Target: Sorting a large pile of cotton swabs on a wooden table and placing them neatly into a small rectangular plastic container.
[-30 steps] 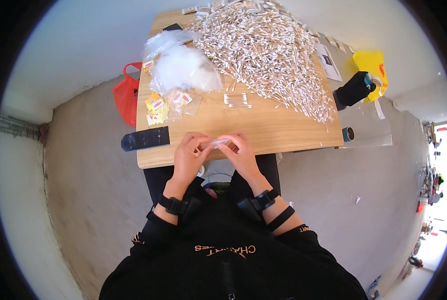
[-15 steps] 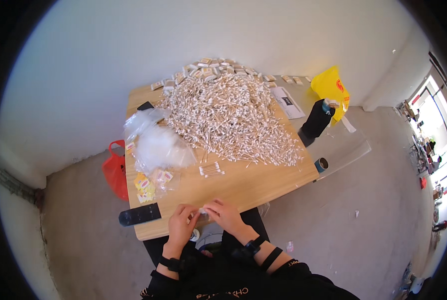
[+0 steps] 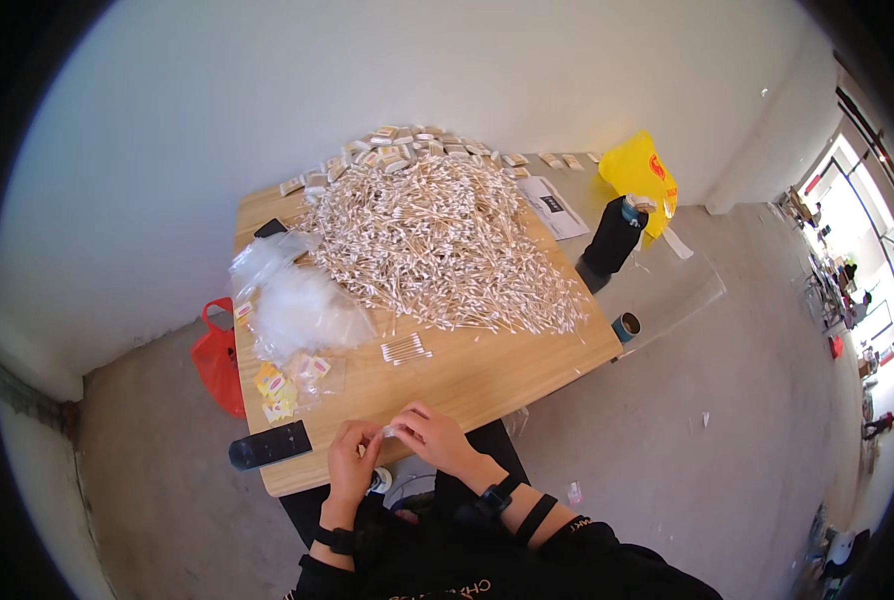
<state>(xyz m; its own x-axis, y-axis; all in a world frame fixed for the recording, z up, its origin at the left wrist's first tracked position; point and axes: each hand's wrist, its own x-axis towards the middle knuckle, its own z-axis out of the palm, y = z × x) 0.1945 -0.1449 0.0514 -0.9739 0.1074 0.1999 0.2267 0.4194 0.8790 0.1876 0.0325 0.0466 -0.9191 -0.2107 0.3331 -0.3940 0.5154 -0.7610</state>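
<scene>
Close together at the table's near edge, my left hand (image 3: pixel 352 463) and my right hand (image 3: pixel 434 437) pinch a small whitish, see-through piece (image 3: pixel 389 431), perhaps thin plastic; fingers cover most of it. A short row of cotton swabs (image 3: pixel 405 349) lies on the wood beyond them. Farther back spreads a large heap of loose cotton swabs (image 3: pixel 447 240). To its left is a pile of clear plastic bags (image 3: pixel 312 310). Yellow and white printed cards (image 3: pixel 275 390) lie nearer, beside a clear bag with a card in it (image 3: pixel 317 380).
Packed swab bundles (image 3: pixel 392 153) line the heap's back. A dark flat slab (image 3: pixel 270 446) overhangs the left edge of the wooden table (image 3: pixel 487 375). On the right stand a black-covered bottle (image 3: pixel 615 238), a yellow bag (image 3: pixel 639 170) and a blue cup (image 3: pixel 626 326). A red bag (image 3: pixel 217 360) is at the left.
The whole view has shifted slightly, so the table appears a little farther left. Both hands keep their pinch on the whitish piece, with small finger movements.
</scene>
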